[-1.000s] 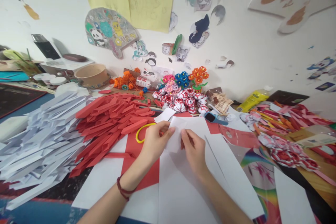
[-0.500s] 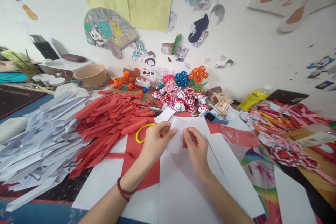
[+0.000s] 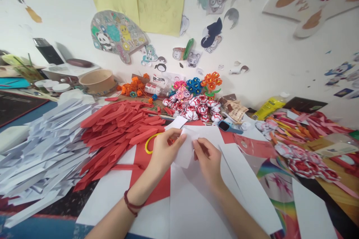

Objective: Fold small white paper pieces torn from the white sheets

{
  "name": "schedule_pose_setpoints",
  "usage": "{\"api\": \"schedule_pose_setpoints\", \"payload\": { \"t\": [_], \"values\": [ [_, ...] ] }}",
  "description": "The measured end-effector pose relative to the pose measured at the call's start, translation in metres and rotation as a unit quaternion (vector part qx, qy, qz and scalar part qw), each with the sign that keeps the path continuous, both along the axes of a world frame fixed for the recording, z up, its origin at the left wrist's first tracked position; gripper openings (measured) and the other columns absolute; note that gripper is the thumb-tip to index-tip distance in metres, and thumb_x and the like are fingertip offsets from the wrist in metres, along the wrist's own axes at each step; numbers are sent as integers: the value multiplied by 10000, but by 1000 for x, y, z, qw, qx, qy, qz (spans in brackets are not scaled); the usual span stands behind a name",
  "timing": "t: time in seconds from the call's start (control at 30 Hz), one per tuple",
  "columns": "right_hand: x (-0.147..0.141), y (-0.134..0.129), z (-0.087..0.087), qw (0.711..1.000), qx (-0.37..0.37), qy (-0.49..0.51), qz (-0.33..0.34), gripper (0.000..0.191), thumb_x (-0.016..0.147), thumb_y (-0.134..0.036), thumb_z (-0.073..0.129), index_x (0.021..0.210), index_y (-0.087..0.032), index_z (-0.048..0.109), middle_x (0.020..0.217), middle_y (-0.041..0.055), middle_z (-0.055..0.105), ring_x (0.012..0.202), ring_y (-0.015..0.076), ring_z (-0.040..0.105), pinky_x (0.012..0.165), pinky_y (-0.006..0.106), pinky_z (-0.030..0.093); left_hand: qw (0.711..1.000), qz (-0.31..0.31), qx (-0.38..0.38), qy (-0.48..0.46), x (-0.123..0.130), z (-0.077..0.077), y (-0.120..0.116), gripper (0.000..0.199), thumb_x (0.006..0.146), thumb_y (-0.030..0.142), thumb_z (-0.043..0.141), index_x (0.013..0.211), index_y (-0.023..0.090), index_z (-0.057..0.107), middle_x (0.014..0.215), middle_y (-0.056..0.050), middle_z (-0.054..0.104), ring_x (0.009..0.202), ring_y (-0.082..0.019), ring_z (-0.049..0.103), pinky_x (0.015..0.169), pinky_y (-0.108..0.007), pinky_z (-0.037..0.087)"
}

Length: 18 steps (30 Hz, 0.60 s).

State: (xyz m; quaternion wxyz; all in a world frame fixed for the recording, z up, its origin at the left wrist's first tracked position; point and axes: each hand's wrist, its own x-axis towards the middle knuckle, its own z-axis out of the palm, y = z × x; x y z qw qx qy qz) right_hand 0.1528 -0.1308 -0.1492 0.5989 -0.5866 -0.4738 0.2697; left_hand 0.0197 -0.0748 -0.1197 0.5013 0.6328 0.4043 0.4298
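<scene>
A small white piece of paper (image 3: 185,153) is held up over the large white sheets (image 3: 202,198). My left hand (image 3: 166,147) pinches its left edge, thumb on top. At the paper's right edge, my right hand (image 3: 208,157) has thumb and forefinger pinched on it. A yellow scissors handle (image 3: 148,145) shows just left of my left hand, partly hidden by it. Beneath my left forearm lies a red sheet (image 3: 137,179). Another small white paper (image 3: 176,123) lies just beyond my hands.
Left are heaps of folded white strips (image 3: 47,149) and red strips (image 3: 120,130). Behind sit red-and-white paper flowers (image 3: 196,108), a plastic bottle (image 3: 155,89) and a blue smartwatch (image 3: 230,127). Coloured ribbons (image 3: 297,127) and a yellow bottle (image 3: 270,107) are at right.
The small paper has tilted, its lower end swinging slightly left and down. My right hand has shifted a little left and lower along its edge; my left hand still pinches it.
</scene>
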Motion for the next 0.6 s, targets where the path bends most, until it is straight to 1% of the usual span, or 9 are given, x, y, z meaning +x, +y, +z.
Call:
{"api": "schedule_pose_setpoints", "payload": {
  "t": [0.2, 0.6],
  "values": [
    [-1, 0, 0, 1000, 2, 12, 13, 242, 862, -382, 579, 733, -178, 572, 590, -35, 468, 504, 94, 442, 470, 209, 366, 1000, -3, 2, -5, -1, 0, 0, 277, 804, 380, 618, 883, 122, 681, 838, -78, 702, 731, -164, 616, 650, -233, 466],
    [-1, 0, 0, 1000, 4, 13, 18, 243, 860, -376, 579, 725, -174, 566, 577, -39, 464, 497, 88, 438, 460, 203, 354, 1000, -9, -3, -28, -1, -2, 1, 265, 795, 375, 635, 865, 123, 679, 825, -78, 701, 716, -159, 608, 651, -237, 456]
  ]
}}
